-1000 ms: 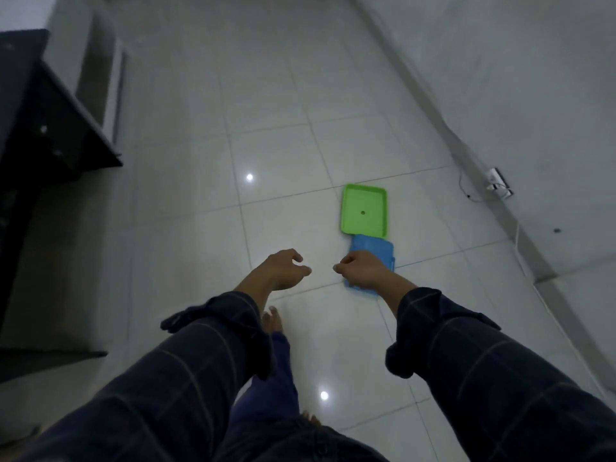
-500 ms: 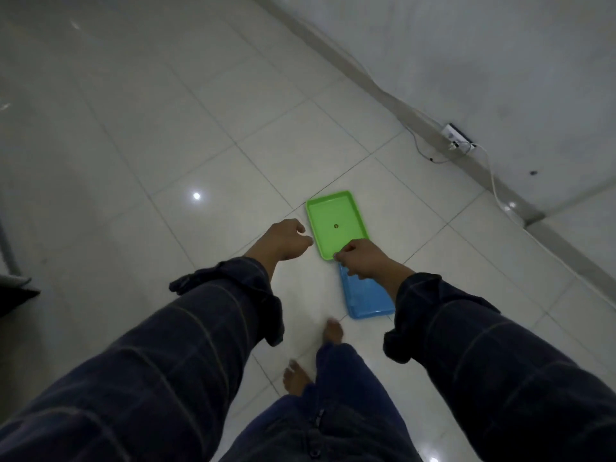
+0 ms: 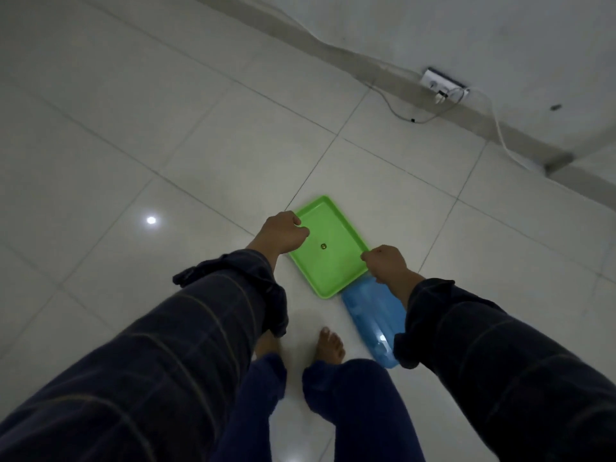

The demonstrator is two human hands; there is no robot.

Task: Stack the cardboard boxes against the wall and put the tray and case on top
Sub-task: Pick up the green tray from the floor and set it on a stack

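While the green tray [image 3: 328, 248] lies flat on the floor between both hands, its long axis running far-left to near-right, the left hand [image 3: 283, 234] and right hand [image 3: 385, 263] curl at opposite long edges; actual grip unclear.

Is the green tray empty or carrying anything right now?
Nearly empty: the green tray holds only one small dark round object at its centre; what it is cannot be told.

Blue case [image 3: 370, 315] partly covered by the right sleeve [image 3: 466, 335]; hidden end not visible. Fingertips of both hands curled under, so contact with the green tray [image 3: 330, 261] unclear. Small dark spot at tray centre too small to identify.
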